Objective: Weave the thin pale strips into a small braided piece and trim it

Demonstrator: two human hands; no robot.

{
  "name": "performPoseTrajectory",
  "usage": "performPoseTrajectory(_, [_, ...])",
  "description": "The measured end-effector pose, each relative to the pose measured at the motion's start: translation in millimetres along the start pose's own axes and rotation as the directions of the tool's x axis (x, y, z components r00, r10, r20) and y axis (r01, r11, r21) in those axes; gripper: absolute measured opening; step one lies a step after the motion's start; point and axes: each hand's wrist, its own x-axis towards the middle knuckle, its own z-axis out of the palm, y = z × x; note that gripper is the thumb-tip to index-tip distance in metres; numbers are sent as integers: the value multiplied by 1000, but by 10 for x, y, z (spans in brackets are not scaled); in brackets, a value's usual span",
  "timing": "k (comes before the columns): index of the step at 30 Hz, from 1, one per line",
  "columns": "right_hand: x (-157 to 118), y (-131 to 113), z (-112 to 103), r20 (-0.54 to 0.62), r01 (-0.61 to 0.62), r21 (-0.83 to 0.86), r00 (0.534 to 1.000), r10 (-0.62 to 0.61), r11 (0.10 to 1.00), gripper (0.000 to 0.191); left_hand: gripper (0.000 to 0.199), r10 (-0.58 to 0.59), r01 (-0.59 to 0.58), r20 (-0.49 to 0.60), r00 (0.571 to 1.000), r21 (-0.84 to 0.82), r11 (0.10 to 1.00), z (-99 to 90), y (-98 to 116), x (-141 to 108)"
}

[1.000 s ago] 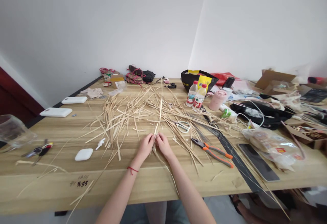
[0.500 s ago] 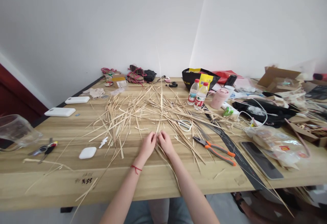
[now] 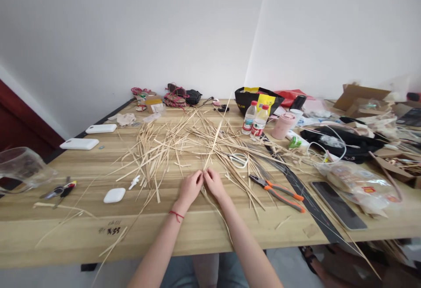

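Observation:
A pale, thin strip [image 3: 215, 138] rises from between my fingertips and leans to the upper right. My left hand [image 3: 191, 186], below a red string bracelet's wearer arm, is closed in a pinch on the strip's lower end. My right hand [image 3: 214, 184] pinches the strip too, its fingertips touching those of my left hand. A darker length of strip [image 3: 217, 211] hangs from below my hands toward the table's front edge. Beyond my hands lies a loose heap of straw-coloured strips [image 3: 158, 143]. White-handled scissors [image 3: 239, 161] rest at its right side.
Orange-handled pliers [image 3: 283, 191] and a dark phone [image 3: 338, 204] lie to the right. Two red-capped bottles [image 3: 254, 121] and a pink cup [image 3: 283, 126] stand behind. At left are a white case [image 3: 114, 195] and a clear container [image 3: 24, 169]. A person's foot [image 3: 312, 261] shows below the table.
The pale strip has swung from nearly upright to leaning right. My hands remain together in almost the same place, and the view has shifted very slightly.

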Motion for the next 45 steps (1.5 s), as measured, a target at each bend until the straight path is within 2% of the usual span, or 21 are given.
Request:
performPoseTrajectory(4, [-9,39,16,32,17,-64,999,-15,998,22,21,14,-14,1,1000,-16,1000,20,-22,3])
performPoseTrajectory(11, [9,94,29,62,34,-30,998,-32,999,24,29,-30,27,-16,999,-166,986,82,-116,52])
performPoseTrajectory(21, [39,187,25,-24,-20,48,999,21,999,24,26,-110,88,-134,985,-157,984,109,-175,65])
performPoseTrajectory(28, [34,166,18,-96,-29,105,995,39,994,27,28,-156,103,-201,967,-251,963,61,-208,81])
performPoseTrajectory(33, [56,151,-19,-166,-58,161,983,85,985,27,31,-248,128,-263,933,-400,907,-6,-300,121])
performPoseTrajectory(39, [79,118,-110,-238,-107,246,957,167,963,25,30,-414,169,-288,864,-608,776,-104,-397,163])
performPoseTrajectory(42, [68,75,-111,-208,-91,292,966,156,952,26,30,-418,167,-248,874,-655,737,-101,-411,166])
performPoseTrajectory(45, [47,39,-90,-131,-88,256,983,125,963,26,29,-369,167,-185,911,-651,740,-85,-382,156])
